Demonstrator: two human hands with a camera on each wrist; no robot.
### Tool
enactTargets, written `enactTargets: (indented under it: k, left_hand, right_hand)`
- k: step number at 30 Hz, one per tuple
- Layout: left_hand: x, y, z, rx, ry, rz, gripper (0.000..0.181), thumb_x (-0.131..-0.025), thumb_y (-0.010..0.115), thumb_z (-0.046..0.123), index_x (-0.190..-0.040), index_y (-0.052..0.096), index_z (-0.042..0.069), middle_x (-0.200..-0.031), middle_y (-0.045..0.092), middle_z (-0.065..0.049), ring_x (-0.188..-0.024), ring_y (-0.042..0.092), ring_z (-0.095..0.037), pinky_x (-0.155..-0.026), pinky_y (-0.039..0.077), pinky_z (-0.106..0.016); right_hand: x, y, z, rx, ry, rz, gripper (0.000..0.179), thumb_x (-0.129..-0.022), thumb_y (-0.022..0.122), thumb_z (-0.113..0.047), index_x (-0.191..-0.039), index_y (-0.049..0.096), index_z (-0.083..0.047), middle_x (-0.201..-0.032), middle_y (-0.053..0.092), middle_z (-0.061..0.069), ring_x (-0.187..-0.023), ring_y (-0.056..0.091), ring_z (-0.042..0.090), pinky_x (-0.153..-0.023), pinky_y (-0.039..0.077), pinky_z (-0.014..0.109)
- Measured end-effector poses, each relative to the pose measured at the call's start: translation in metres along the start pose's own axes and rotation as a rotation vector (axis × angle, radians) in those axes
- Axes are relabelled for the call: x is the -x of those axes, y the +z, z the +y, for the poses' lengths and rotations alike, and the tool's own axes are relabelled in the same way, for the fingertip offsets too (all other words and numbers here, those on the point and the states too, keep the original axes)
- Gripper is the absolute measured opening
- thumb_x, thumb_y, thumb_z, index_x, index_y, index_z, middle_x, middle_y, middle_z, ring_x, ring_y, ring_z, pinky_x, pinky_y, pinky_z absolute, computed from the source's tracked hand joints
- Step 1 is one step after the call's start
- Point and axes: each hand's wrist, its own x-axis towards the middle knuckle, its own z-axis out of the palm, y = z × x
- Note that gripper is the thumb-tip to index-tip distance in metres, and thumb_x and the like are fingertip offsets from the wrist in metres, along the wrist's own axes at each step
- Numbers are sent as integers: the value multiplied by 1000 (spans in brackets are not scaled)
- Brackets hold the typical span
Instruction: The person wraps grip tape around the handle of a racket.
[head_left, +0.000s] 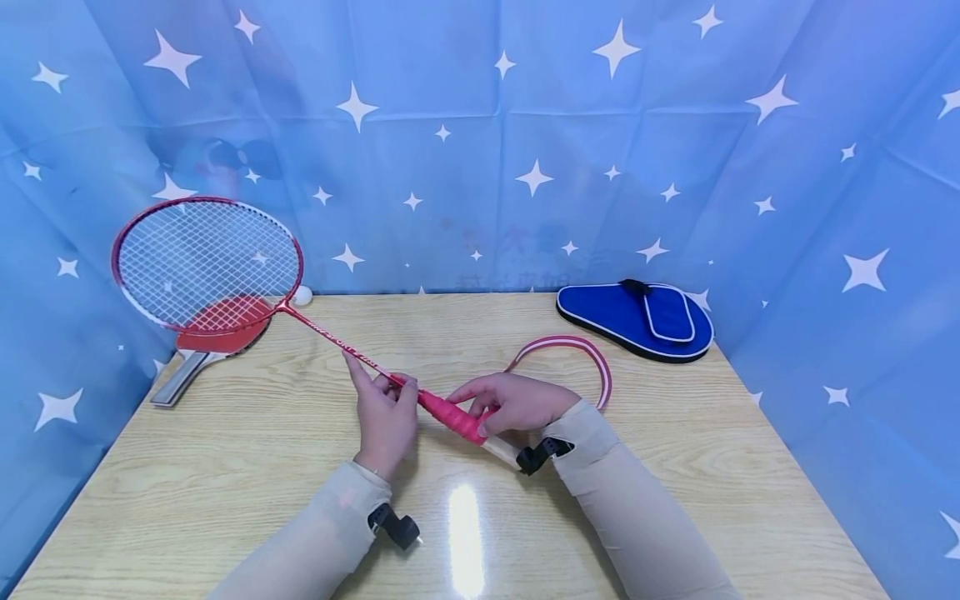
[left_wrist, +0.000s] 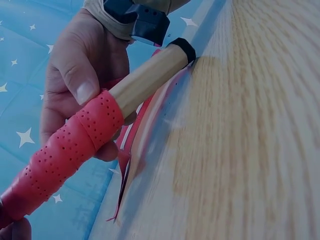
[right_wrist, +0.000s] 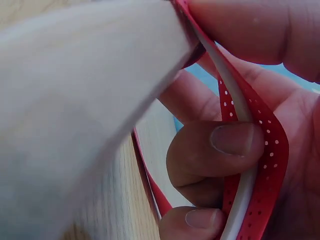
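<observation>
A red and white badminton racket (head_left: 330,335) slants across the table, its strung head raised at the left. My left hand (head_left: 386,421) pinches the racket at the lower shaft, just above the handle, index finger stretched along the shaft. Perforated red grip tape (left_wrist: 65,142) is wound round the upper handle; the bare wooden end (left_wrist: 150,75) with its black butt cap sticks out below. My right hand (head_left: 521,404) holds the loose run of tape, thumb at the last turn. In the right wrist view, curled fingers (right_wrist: 215,150) clasp the tape strip with its white backing line.
The tape's free length (head_left: 570,340) loops over the table behind my right hand. Back left lie a red table tennis paddle (head_left: 232,337) and a white ball (head_left: 302,296). A blue paddle case (head_left: 607,308) lies back right. Starry blue curtain (head_left: 465,167) borders the table.
</observation>
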Motion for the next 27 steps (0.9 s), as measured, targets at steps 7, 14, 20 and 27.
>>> enactTargets:
  k: [7,14,20,27]
  left_hand:
    - [1,0,0,-23,25,16,118,-100,70,10,-164,-26,35,-96,69,-16,-74,61,-18,-67,52,-22]
    - [0,2,1,-1,35,31,116,-100,66,3,-165,-26,29,-96,68,-19,-74,61,-19,-67,53,-21]
    - [0,2,2,17,25,32,115,-99,64,1,-165,-27,27,-99,67,-23,-74,61,-18,-67,53,-21]
    - [-1,0,2,11,13,31,115,-100,65,3,-165,-26,29,-99,67,-23,-76,60,-19,-68,53,-21]
  right_hand:
    - [-1,-2,2,52,-62,19,58,-87,80,-4,-142,64,-17,-114,69,5,-106,62,24,-88,53,37]
    - [0,-4,2,64,-44,16,56,-88,81,-9,-141,65,-20,-115,69,4,-108,62,24,-90,53,38]
    - [1,-3,1,-3,29,-1,59,-90,79,-8,-145,63,-20,-119,71,4,-111,65,25,-92,55,38]
    - [1,-3,0,15,29,9,57,-90,79,-9,-144,64,-18,-117,71,4,-109,64,25,-90,54,38]
